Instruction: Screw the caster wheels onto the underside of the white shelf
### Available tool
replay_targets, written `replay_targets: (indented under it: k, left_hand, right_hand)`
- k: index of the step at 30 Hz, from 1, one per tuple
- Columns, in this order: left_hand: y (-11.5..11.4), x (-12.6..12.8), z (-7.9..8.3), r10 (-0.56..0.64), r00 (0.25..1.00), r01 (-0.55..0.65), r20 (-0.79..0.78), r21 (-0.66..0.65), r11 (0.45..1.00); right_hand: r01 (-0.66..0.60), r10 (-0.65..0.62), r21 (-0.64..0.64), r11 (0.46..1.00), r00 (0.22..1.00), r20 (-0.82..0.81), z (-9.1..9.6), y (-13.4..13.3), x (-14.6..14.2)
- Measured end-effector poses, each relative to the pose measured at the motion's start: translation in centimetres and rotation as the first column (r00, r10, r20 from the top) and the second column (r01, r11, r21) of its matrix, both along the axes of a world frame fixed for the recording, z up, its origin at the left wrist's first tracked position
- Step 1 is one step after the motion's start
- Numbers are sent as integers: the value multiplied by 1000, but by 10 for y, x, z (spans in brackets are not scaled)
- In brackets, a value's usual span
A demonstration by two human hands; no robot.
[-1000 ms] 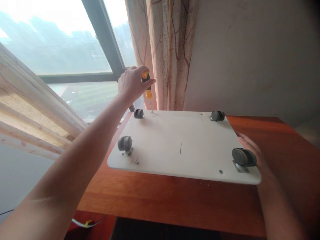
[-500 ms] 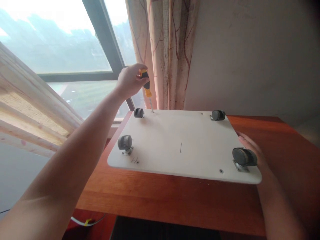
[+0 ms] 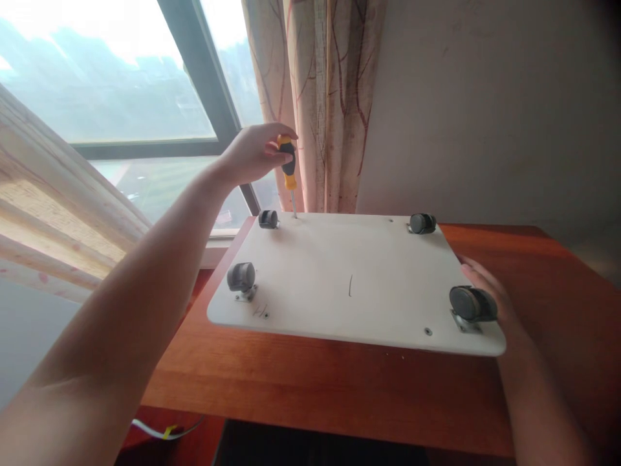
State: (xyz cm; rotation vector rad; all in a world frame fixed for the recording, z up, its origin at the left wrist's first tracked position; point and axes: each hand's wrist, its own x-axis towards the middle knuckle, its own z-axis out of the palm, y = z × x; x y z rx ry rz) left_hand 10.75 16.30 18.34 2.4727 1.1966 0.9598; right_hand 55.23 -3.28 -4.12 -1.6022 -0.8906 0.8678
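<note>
A white board [image 3: 349, 285] lies flat on the wooden table [image 3: 339, 388], with grey caster wheels [image 3: 473, 304] fixed at its corners. My left hand [image 3: 252, 152] grips the black and orange handle of a screwdriver [image 3: 288, 171]. The screwdriver stands upright with its tip on the board's far edge, just right of the far left wheel [image 3: 268, 219]. My right hand [image 3: 485, 291] rests against the board's right edge behind the near right wheel, fingers flat on the table; it is partly hidden by the board.
A patterned curtain [image 3: 320, 103] hangs behind the board beside a window [image 3: 121, 97]. A second curtain [image 3: 58, 213] drapes at the left. A plain wall [image 3: 485, 103] stands at the back right. A cable [image 3: 165, 430] lies below the table's left edge.
My left hand has turned about the screwdriver handle, fingers shifting from wrapped over its top to pinching it from the left. The board and my right hand have stayed put.
</note>
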Motion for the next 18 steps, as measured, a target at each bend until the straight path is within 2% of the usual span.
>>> replay_targets:
  k: [3,6,10,12,15,18]
  left_hand:
    - [-1,1,-2,28,999,-27,-19,32,999]
    - [-4,1,-2,112,993,-109,-45,74,991]
    - [-12,-1,5,178,984,-178,3,93,980]
    - [-22,0,10,194,979,-199,58,113,973]
    - [-46,6,15,138,979,-164,149,185,969]
    - [-76,18,9,52,966,-118,252,251,961]
  right_hand:
    - [-3,3,8,1000,1000,7,3,-3,-3]
    - [-12,12,2,1000,1000,-20,9,-6,-8]
    - [25,-24,44,999,999,-33,12,-7,-14]
    - [97,-96,73,993,995,-16,10,-5,-12]
    - [207,-191,155,966,976,-108,10,-3,-5]
    - [285,-236,316,905,954,-184,25,-13,-3]
